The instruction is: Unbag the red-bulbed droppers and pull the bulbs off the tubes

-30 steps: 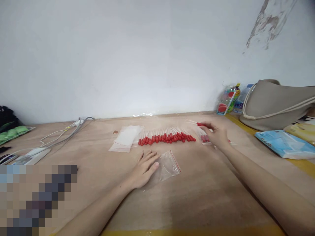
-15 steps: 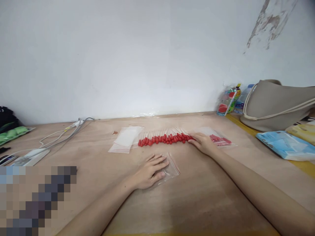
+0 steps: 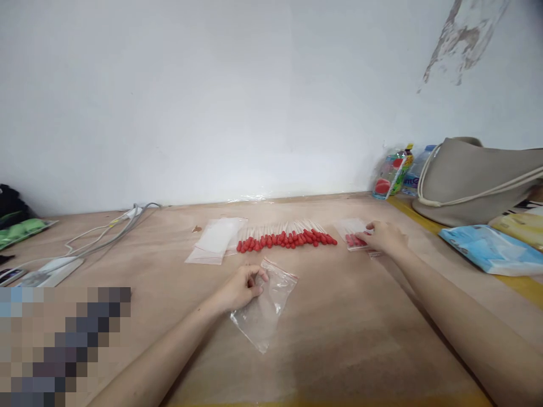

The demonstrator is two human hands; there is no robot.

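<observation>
From my remote seat I see the left hand [image 3: 250, 288] with its grip curled nearly closed, seemingly on the side of a clear bag [image 3: 271, 311], which lies between the loose row [image 3: 287, 239] and the front edge of the bench [image 3: 360, 339]; I see nothing inside it. The right hand [image 3: 385, 237] bends its fingers at a partly covered bag [image 3: 348, 225]; I cannot tell if this grip has hold. Some red-tipped sticks [image 3: 350, 240] are already inside there, but many remain unbagged, in the loose row nearer the back edge. Flat bags [image 3: 217, 234] wait beside its left end
</observation>
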